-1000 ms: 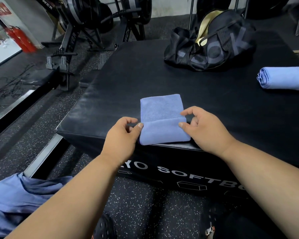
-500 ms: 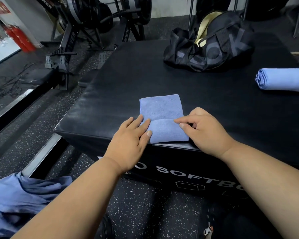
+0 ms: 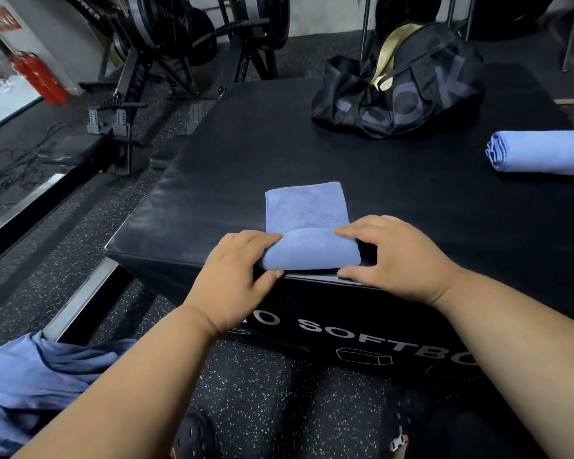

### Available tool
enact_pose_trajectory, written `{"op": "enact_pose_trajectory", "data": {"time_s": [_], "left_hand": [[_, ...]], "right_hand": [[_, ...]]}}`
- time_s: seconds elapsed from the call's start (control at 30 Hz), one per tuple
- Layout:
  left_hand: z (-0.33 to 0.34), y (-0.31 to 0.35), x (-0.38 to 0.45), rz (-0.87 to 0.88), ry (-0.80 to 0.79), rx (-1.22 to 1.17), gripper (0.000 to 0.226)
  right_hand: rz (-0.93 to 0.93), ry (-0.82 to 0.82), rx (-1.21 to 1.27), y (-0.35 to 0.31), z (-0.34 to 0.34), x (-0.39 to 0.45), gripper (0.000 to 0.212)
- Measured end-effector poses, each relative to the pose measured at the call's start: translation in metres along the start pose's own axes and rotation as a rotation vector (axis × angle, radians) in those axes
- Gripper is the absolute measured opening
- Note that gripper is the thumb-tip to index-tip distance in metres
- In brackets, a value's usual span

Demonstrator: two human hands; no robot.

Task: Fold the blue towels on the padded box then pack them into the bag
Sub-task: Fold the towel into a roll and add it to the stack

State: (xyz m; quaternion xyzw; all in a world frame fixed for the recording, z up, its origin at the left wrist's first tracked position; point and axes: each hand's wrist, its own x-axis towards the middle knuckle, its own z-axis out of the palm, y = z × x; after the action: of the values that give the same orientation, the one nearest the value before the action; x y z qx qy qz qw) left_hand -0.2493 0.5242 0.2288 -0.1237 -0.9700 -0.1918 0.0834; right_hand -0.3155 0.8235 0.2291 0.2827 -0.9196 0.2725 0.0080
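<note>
Both hands pinch the blue towel (image 3: 309,233) at the padded box's (image 3: 246,154) near edge: left hand (image 3: 236,273) fingers curled round its rolled end, right hand (image 3: 391,256) likewise; bag (image 3: 398,91) behind

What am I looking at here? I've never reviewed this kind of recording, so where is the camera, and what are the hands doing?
There is no machine: a person wears a camera on the head, looking down at their own two hands. The left hand and right hand grip the near rolled end of a blue towel lying on a black padded box. A second rolled towel lies at the right edge. A black bag sits at the far side. More blue cloth lies on the floor, lower left.
</note>
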Motion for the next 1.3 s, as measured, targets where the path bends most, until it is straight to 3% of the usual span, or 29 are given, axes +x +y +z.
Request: {"op": "enact_pose_trajectory", "data": {"time_s": [0.13,0.2,0.3,0.53,0.8,0.9,0.97,1.07,1.17,1.3], "left_hand": [[-0.013,0.005,0.003,-0.136,-0.02,-0.283,0.029],[-0.015,0.009,0.006,-0.259,-0.017,-0.481,0.021],[-0.011,0.011,0.016,-0.37,-0.005,-0.565,0.019],[-0.005,0.007,0.046,-0.606,-0.006,-0.537,0.049],[-0.002,0.009,0.064,-0.74,0.011,-0.353,0.053],[-0.005,0.019,0.06,-0.684,0.081,-0.193,0.047],[-0.005,0.025,0.054,-0.508,0.174,-0.074,0.051],[0.006,0.034,0.047,-0.302,0.083,-0.01,0.056],[0.017,0.035,0.048,-0.372,-0.023,-0.031,0.052],[0.015,0.032,0.06,-0.455,-0.095,0.008,0.051]], "right_hand": [[0.076,0.091,0.269,-0.002,0.0,-0.002,0.024],[0.154,0.144,0.427,-0.003,0.005,0.001,0.015],[0.25,0.201,0.487,-0.006,0.012,0.01,0.009],[0.436,0.304,0.381,-0.009,0.021,0.034,0.033],[0.548,0.264,0.139,-0.005,0.028,0.052,0.042],[0.556,0.255,0.109,-0.007,0.028,0.054,0.042],[0.557,0.258,0.109,-0.009,0.028,0.054,0.041],[0.56,0.285,0.16,-0.011,0.026,0.051,0.041],[0.501,0.326,0.252,-0.014,0.025,0.045,0.039],[0.285,0.316,0.213,-0.015,0.03,0.039,0.04]]}}
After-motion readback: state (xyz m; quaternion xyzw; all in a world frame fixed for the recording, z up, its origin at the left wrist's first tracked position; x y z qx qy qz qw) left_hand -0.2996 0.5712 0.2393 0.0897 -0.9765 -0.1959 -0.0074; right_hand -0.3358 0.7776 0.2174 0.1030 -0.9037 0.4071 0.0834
